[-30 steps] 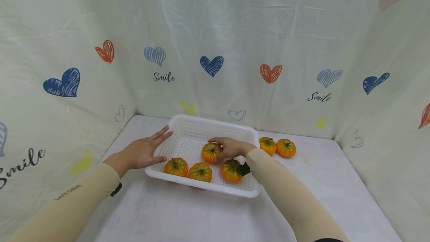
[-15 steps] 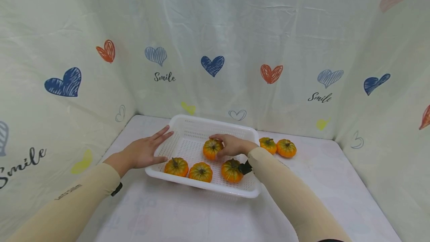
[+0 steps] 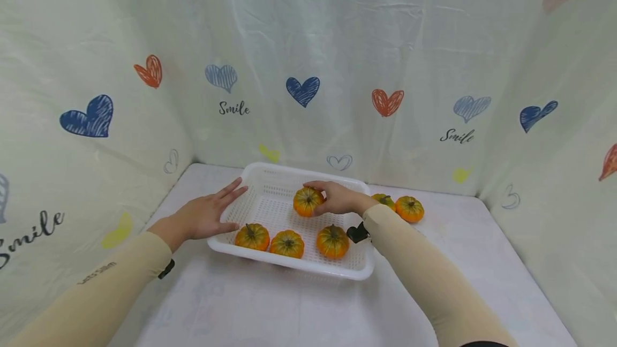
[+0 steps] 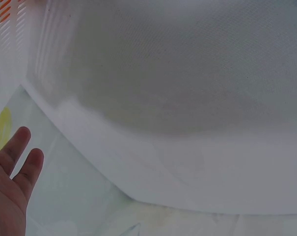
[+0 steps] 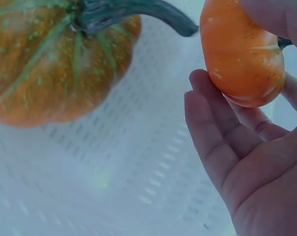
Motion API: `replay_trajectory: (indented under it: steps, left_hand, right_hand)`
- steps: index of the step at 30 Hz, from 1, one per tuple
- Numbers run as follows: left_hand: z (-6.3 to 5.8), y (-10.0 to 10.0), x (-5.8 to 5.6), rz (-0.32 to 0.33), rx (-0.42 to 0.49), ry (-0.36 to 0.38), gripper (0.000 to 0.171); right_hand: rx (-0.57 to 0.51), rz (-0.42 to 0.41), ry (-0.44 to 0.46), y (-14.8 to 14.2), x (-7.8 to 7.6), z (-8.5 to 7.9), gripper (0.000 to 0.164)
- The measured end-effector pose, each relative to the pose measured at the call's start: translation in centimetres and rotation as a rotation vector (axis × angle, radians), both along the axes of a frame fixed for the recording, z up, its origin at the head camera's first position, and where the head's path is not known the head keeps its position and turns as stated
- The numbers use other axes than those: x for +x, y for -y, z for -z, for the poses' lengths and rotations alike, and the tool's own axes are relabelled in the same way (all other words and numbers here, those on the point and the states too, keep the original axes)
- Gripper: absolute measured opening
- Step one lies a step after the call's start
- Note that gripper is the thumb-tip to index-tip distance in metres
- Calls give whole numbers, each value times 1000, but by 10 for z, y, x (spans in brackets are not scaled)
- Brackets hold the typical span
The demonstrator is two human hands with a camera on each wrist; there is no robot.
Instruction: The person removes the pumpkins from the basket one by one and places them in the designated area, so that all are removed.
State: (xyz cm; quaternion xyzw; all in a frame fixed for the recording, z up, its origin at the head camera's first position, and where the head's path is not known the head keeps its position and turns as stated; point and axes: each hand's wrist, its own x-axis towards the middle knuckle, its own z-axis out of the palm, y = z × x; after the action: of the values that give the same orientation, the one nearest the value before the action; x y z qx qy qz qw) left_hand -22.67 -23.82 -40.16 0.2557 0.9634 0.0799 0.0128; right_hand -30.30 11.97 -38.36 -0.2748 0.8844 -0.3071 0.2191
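My right hand [image 3: 336,198] holds a small orange-green pumpkin [image 3: 306,202] between thumb and fingers, over the back part of a white slotted plastic basket [image 3: 289,265]. In the right wrist view the held pumpkin [image 5: 244,56] sits between the thumb and fingertips, apart from a larger-looking pumpkin [image 5: 50,73] with a curved stem. Along the basket's front side lie three more pumpkins: one at left [image 3: 252,236], one in the middle [image 3: 287,244], one at right [image 3: 332,241]. My left hand [image 3: 204,216], fingers spread and straight, is at the basket's left rim; firm contact cannot be told.
On the white table [image 3: 260,304], right of the basket, are two pumpkins: one partly hidden by my right arm [image 3: 384,200], the other in full view [image 3: 409,209]. A heart-printed curtain [image 3: 337,42] encloses the table's back and sides.
My right hand and the pumpkin in it have shifted up in the head view and slightly right, away from the front row. The left hand and basket stay about where they were.
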Motion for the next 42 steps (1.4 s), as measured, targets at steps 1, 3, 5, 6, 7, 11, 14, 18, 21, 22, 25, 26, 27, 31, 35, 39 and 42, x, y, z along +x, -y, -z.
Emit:
replay_trajectory:
  steps: [1,3,5,6,7,11,14,18,21,22,25,26,27,31,35,39,42]
  left_hand:
    - [0,0,0,1,0,-2,85]
    - [0,1,0,0,-2,-3,85]
    - [-1,1,0,0,-4,1,85]
    - [-1,1,0,0,-3,2,85]
    - [-1,1,0,-1,-3,3,85]
    - [-2,0,0,2,-1,0,84]
    - [-2,0,0,7,2,4,84]
    - [-2,-1,0,8,-1,7,85]
    - [-3,-1,0,5,-7,2,85]
    - [-3,-1,0,3,-9,1,85]
    - [-2,-1,0,-4,-10,1,86]
    - [-2,0,0,-7,-11,1,86]
    - [-2,0,0,-10,-13,2,86]
    - [1,0,0,-16,-20,-1,87]
    - [2,0,-1,-20,-20,1,87]
    - [3,0,-2,-19,-14,0,87]
    - [4,0,-2,-27,-14,5,87]
  right_hand:
    - [-6,4,-1,-1,0,-2,77]
    - [-23,11,1,-4,1,-5,77]
    - [-40,17,6,-7,1,-9,78]
    - [-49,22,8,-8,1,-11,78]
    - [-57,26,7,-10,1,-13,79]
    - [-90,34,2,-19,3,-21,79]
    - [-100,42,-2,-28,6,-25,79]
    - [-122,55,1,-41,9,-31,79]
    - [-148,63,-8,-50,10,-37,79]
    - [-157,62,-16,-53,11,-39,79]
    - [-174,54,-29,-60,14,-44,79]
    - [-180,51,-27,-63,15,-46,79]
    - [-183,49,-29,-66,16,-47,79]
    - [-168,71,-52,-82,22,-51,80]
    - [-158,104,-100,-106,28,-53,80]
    - [-143,143,-150,-130,33,-51,78]
    - [-134,180,-150,-147,37,-48,78]
